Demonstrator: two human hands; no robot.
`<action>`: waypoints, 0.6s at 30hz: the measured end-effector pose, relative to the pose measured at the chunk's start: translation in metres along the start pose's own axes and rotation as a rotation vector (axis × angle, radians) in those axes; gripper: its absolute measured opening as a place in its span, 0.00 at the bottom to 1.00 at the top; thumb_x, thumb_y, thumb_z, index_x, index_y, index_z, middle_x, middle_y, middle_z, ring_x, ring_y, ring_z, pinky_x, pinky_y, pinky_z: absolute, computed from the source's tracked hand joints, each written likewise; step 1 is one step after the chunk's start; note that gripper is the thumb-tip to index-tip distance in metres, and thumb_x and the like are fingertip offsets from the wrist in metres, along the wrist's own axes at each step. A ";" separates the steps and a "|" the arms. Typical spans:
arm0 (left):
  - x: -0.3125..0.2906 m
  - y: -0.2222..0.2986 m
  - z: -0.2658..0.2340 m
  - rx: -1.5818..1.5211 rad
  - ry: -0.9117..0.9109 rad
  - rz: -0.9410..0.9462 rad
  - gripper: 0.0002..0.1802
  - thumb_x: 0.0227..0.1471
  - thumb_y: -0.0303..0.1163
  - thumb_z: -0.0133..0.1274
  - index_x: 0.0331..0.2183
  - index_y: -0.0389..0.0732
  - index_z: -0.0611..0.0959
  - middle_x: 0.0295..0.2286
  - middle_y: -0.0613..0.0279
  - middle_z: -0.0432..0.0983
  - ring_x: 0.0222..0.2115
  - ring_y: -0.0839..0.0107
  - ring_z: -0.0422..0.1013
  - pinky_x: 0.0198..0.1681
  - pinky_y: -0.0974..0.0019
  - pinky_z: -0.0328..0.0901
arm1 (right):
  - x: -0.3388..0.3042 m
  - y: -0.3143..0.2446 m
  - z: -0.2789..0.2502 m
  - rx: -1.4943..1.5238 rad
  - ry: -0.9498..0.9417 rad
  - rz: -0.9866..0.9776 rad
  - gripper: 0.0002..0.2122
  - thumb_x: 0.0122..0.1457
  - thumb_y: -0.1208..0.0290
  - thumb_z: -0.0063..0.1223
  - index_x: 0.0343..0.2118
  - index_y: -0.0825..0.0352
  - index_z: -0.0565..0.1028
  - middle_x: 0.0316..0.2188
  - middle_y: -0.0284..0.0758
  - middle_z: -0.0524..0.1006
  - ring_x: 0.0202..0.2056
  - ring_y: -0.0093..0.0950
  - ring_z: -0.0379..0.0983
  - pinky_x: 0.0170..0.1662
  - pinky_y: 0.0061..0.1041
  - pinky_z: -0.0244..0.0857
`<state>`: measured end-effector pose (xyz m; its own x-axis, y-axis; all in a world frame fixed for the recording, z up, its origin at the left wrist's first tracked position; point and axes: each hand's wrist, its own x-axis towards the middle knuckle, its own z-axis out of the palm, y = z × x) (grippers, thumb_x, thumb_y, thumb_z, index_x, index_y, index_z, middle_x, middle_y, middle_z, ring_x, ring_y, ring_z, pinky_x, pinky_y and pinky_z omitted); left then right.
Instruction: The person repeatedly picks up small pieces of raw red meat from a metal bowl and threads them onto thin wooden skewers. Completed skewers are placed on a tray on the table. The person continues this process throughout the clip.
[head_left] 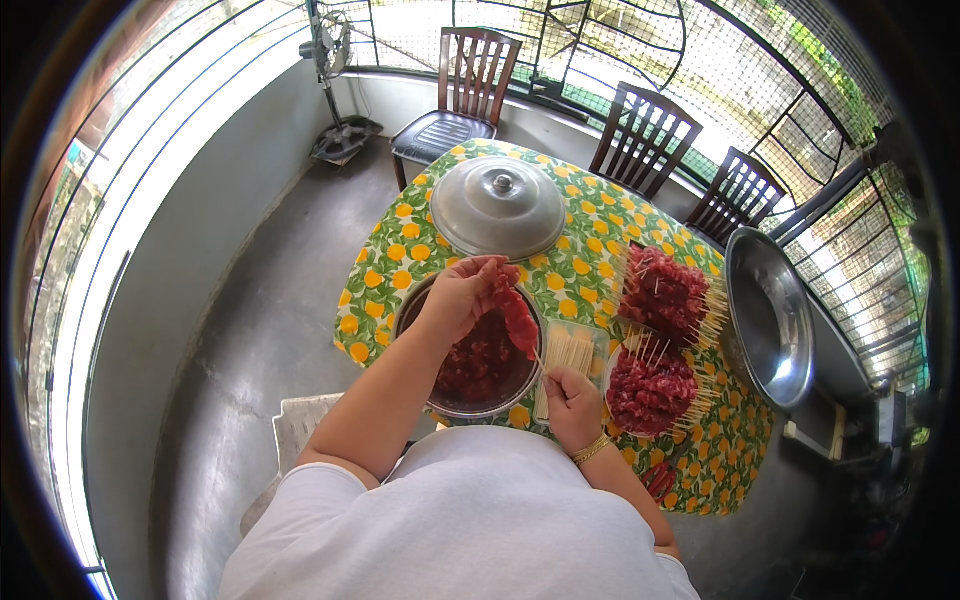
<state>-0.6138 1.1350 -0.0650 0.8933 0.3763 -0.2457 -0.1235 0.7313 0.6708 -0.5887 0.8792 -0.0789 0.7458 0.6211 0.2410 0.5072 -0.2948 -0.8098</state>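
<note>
Between your fingers, left hand (465, 292) pinching the meat strip (518, 320) and right hand (570, 400) closed on the skewer (540, 360), a slippery strip could let the point jab you.

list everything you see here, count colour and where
round table with yellow-and-green fruit-print cloth: one, centre
domed metal lid: one, silver, far left of the table
metal bowl of raw red meat: one, near edge, under the left hand
strip of raw red meat on a thin wooden skewer: one, held between both hands
bundle of bare pale wooden skewers: one, right of the bowl
piles of finished red meat skewers: two, right side of the table
large empty steel basin: one, silver, past the table's right edge
dark wooden chairs: three, far side
pedestal fan: one, grey, far left
left hand: grip on the meat
right hand: grip on the skewer, gold bracelet
</note>
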 end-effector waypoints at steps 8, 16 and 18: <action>-0.001 0.004 0.003 0.254 0.019 0.006 0.09 0.59 0.29 0.54 0.39 0.33 0.77 0.37 0.52 0.79 0.37 0.64 0.77 0.43 0.63 0.75 | -0.002 0.006 0.000 -0.034 0.019 -0.045 0.03 0.57 0.74 0.58 0.30 0.66 0.76 0.26 0.42 0.77 0.28 0.41 0.76 0.31 0.32 0.68; -0.004 -0.001 -0.001 0.268 0.075 0.001 0.09 0.59 0.29 0.54 0.36 0.32 0.78 0.35 0.54 0.80 0.35 0.68 0.77 0.39 0.67 0.75 | -0.002 0.004 0.004 0.022 -0.025 0.010 0.03 0.57 0.75 0.57 0.30 0.67 0.76 0.25 0.42 0.76 0.29 0.39 0.75 0.32 0.30 0.68; -0.004 -0.003 -0.001 0.258 0.089 0.000 0.08 0.60 0.29 0.54 0.37 0.32 0.78 0.35 0.54 0.80 0.34 0.67 0.77 0.39 0.66 0.75 | -0.001 0.002 0.005 0.046 -0.046 0.061 0.03 0.58 0.74 0.57 0.31 0.67 0.76 0.25 0.41 0.76 0.28 0.37 0.75 0.32 0.29 0.67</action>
<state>-0.6180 1.1318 -0.0671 0.8503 0.4335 -0.2985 0.0006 0.5663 0.8242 -0.5910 0.8816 -0.0839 0.7537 0.6359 0.1662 0.4402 -0.3007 -0.8460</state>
